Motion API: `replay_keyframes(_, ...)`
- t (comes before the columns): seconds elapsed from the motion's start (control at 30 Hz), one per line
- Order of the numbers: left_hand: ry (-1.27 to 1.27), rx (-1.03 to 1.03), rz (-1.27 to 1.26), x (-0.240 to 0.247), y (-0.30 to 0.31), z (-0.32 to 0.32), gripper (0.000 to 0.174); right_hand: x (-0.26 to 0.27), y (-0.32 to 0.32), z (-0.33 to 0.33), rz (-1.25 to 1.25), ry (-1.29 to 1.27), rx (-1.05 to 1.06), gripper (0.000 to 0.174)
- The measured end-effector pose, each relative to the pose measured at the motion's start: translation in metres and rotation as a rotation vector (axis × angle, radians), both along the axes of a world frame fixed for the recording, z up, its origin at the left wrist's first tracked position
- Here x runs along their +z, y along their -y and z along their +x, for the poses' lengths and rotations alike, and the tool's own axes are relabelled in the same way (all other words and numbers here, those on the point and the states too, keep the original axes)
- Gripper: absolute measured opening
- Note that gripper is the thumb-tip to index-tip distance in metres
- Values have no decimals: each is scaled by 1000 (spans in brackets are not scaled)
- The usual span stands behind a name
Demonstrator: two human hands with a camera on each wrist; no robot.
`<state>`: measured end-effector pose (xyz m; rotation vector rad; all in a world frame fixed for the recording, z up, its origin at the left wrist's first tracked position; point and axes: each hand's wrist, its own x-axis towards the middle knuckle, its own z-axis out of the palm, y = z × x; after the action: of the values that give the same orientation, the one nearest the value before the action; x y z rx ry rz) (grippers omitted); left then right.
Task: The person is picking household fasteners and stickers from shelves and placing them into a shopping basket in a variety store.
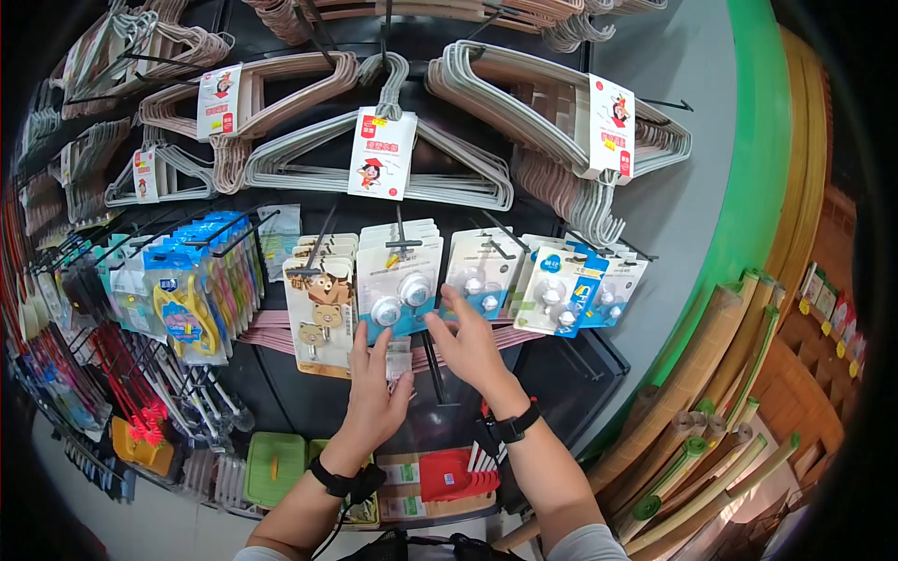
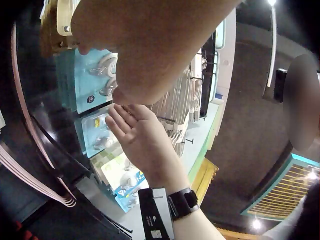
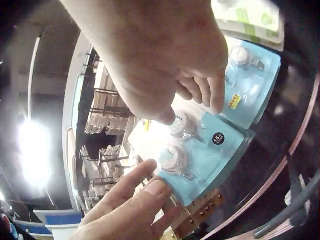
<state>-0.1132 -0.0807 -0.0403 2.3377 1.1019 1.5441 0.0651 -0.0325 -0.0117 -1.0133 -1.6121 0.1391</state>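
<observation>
A blue-and-white blister pack (image 1: 400,285) with two round white hooks hangs at the front of a row of similar cards. My left hand (image 1: 376,402) is at its lower left edge, fingers extended and fingertips right by the card. On the other side, my right hand (image 1: 468,348) has its fingertips beside the pack's right edge. In the right wrist view, the same hook pack (image 3: 205,157) lies between both hands, its lower corner by the left fingertips. The left wrist view shows the right hand (image 2: 150,145) palm-side, with part of the pack hidden behind the left hand.
Bear-shaped hook cards (image 1: 323,309) hang to the left, and more hook packs (image 1: 482,271) to the right. Bundled clothes hangers (image 1: 449,178) hang above. Metal display prongs (image 1: 440,383) stick out below. Rolled bamboo mats (image 1: 687,374) stand at the right.
</observation>
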Motion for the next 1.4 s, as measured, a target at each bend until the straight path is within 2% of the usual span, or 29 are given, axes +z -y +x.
replay_keyframes(0.13,-11,-2,-20,-5,-6,-5,65,-1,-15,-9,-170,-109,12,54)
replay_keyframes(0.2,-2,-12,-28,-4,-9,-7,65,4,-18,-13,-217,-165,146,52)
replay_keyframes(0.23,2,-15,-28,-4,-11,-9,65,5,-19,-14,-217,-162,144,52)
replay_keyframes(0.3,30,-53,-61,-3,-13,-11,65,7,-21,-15,-344,-229,234,48)
replay_keyframes(0.43,44,-97,-82,0,-10,-16,65,-5,-22,-17,-273,-294,255,41)
replay_keyframes(0.5,49,-135,-73,-1,-7,-19,64,-4,-11,-21,-249,-407,330,37)
replay_keyframes(0.6,45,-160,-53,0,3,-26,61,-2,5,-24,-239,-349,227,35)
replay_keyframes(0.73,63,-190,-43,5,19,-42,59,9,36,-28,-207,-415,271,34)
replay_keyframes(0.83,113,-210,16,4,29,-57,56,19,61,-29,-224,-428,217,33)
replay_keyframes(0.9,313,-304,-97,4,34,-63,57,27,71,-33,-228,-451,216,35)
replay_keyframes(0.93,318,-305,-109,3,34,-64,57,29,74,-35,-226,-425,194,35)
replay_keyframes(1.0,479,-489,-306,5,26,-65,54,38,78,-42,-226,-376,188,34)
replay_keyframes(1.03,491,-492,-311,9,23,-67,54,37,79,-44,-234,-367,183,34)
replay_keyframes(1.1,667,-771,-564,16,19,-71,50,36,83,-50,-225,-431,166,33)
replay_keyframes(1.13,698,-807,-557,18,20,-71,47,33,88,-55,-203,-454,165,31)
replay_keyframes(1.23,710,-902,-668,17,31,-80,51,11,104,-66,-180,-513,162,29)
replay_keyframes(1.27,692,-907,-684,12,38,-86,48,6,114,-71,-228,-555,147,23)
replay_keyframes(1.37,596,-813,-753,-25,59,-108,45,-22,137,-81,-308,-511,174,19)
replay_keyframes(1.4,648,-798,-838,-36,68,-116,42,-34,144,-85,-363,-481,175,19)
